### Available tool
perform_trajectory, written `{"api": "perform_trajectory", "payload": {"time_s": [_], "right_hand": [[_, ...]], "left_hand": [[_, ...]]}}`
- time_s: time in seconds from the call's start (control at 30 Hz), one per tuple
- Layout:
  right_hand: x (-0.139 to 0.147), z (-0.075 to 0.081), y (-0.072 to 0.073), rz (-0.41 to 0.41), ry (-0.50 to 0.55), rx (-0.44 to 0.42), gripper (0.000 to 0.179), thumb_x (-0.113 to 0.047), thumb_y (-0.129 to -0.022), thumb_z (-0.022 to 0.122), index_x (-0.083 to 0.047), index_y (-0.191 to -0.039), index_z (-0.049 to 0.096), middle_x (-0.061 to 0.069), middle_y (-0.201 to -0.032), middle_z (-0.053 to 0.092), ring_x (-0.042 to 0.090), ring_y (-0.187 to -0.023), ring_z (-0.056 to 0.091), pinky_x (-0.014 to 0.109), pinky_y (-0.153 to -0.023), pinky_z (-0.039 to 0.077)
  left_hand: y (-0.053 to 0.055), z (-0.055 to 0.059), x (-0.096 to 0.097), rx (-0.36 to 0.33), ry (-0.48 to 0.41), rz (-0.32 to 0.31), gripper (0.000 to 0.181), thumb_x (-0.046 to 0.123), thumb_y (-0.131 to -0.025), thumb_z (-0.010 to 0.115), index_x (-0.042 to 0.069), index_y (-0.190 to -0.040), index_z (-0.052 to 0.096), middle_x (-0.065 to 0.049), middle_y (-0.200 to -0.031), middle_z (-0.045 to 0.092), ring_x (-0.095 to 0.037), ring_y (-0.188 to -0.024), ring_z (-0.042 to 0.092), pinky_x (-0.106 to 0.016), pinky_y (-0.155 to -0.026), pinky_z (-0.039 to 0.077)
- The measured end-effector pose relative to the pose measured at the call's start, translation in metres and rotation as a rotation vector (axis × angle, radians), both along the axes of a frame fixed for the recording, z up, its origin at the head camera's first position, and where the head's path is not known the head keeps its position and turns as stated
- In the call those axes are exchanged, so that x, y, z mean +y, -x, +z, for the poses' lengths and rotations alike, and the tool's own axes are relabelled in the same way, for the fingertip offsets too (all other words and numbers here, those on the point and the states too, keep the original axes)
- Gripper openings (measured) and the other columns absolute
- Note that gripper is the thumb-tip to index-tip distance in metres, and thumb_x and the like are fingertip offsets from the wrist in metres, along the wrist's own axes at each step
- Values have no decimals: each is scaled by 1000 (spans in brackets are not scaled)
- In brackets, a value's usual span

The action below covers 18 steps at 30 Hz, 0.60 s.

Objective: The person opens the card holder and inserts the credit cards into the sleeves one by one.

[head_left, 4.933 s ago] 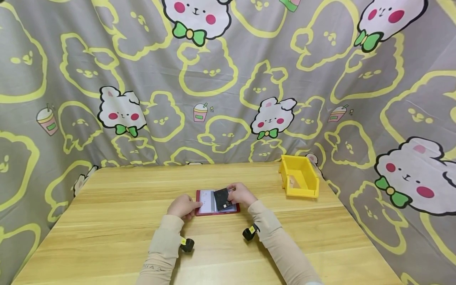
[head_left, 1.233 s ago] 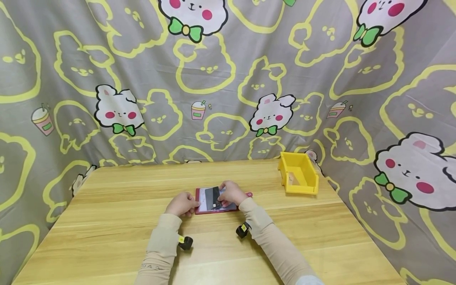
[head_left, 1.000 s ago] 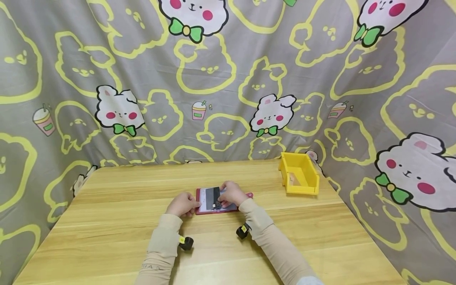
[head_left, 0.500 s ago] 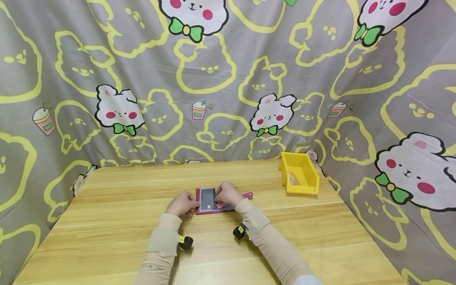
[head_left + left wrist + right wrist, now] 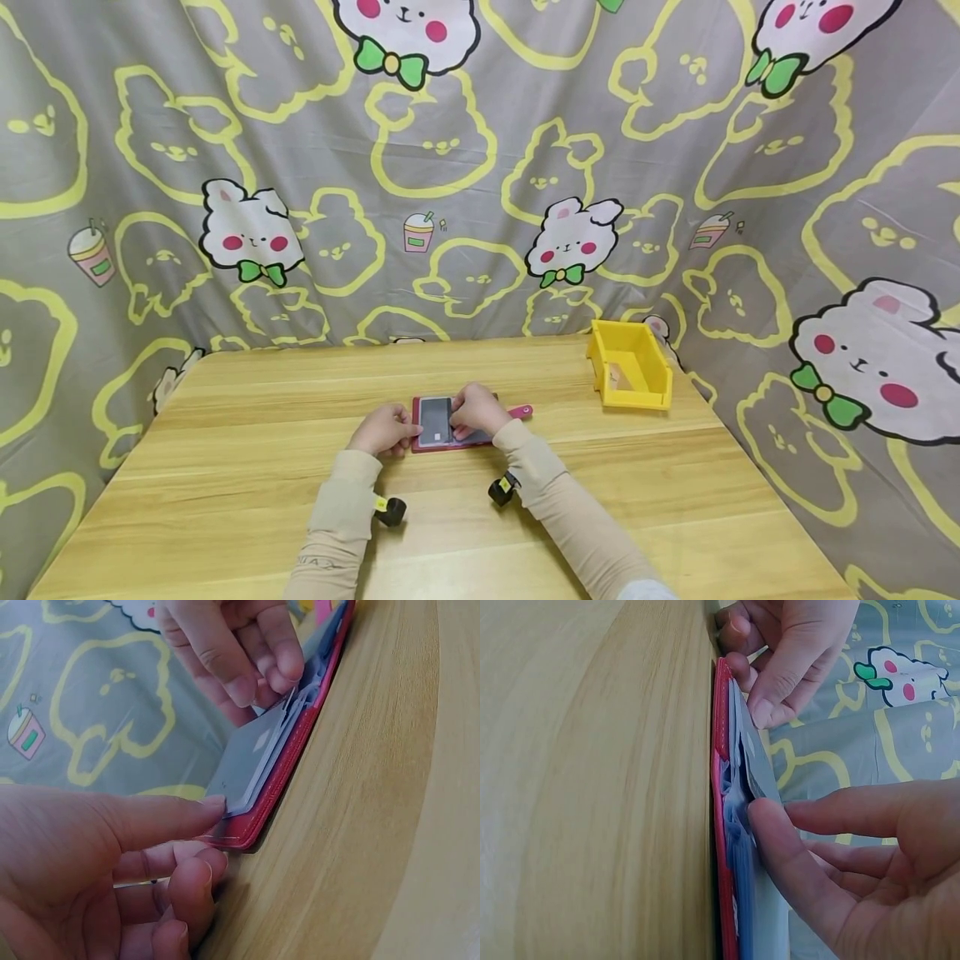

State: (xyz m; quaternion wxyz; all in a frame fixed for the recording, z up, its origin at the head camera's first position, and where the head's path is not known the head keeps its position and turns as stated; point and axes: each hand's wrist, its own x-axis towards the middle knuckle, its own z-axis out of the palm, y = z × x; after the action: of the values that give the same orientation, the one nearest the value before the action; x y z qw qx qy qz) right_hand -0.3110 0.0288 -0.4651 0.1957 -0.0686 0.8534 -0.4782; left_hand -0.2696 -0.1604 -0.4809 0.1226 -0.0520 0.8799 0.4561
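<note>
A red card holder (image 5: 450, 448) lies spread on the wooden table, its clear sleeves showing. In its left-hand sleeve sits a black bank card (image 5: 433, 419), a pale chip mark near its lower edge. My left hand (image 5: 385, 432) pinches the holder's left edge; the left wrist view has the thumb (image 5: 176, 817) on top and fingers curled beneath. With thumb and fingertips, my right hand (image 5: 480, 408) pinches the card's right edge by the holder's middle fold. In the right wrist view, that card (image 5: 759, 765) lies mostly inside the sleeve. The right hand covers much of the holder's right half.
A yellow bin (image 5: 630, 371) stands at the table's back right, with a small pale brown thing inside. The holder's pink-red strap (image 5: 521, 412) sticks out to the right. Behind the table hangs a grey patterned curtain (image 5: 480, 208).
The black card, first held tilted over the right half, has moved left and slid into the left sleeve. My right hand has shifted left with it. The left hand keeps its place.
</note>
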Motion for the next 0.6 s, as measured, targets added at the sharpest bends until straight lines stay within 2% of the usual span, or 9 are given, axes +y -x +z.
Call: {"api": "perform_trajectory", "payload": {"time_s": [0.27, 0.4, 0.6], "right_hand": [[8, 0, 0, 50, 99, -39, 10, 8, -84, 63, 11, -93, 62, 12, -69, 63, 15, -52, 62, 30, -57, 58], [21, 9, 0, 52, 118, -28, 20, 4, -85, 61, 14, -102, 62, 17, -76, 67, 17, -59, 63, 34, -62, 59], [56, 33, 10, -5, 85, 26, 29, -2, -88, 63, 13, -113, 61, 27, -95, 69, 20, -68, 68, 37, -69, 60]], "left_hand": [[-1, 0, 2, 9, 13, 21, 25, 20, -86, 73, 6, -79, 54, -4, -60, 55, -12, -48, 51, -23, -47, 44], [-1, 0, 3, 7, 23, 23, 26, 21, -86, 73, 7, -79, 53, -3, -59, 55, -12, -48, 51, -23, -47, 44], [-3, 2, 4, 8, 27, 20, 26, 21, -86, 73, 7, -80, 53, -4, -60, 56, -13, -48, 51, -23, -47, 43]]}}
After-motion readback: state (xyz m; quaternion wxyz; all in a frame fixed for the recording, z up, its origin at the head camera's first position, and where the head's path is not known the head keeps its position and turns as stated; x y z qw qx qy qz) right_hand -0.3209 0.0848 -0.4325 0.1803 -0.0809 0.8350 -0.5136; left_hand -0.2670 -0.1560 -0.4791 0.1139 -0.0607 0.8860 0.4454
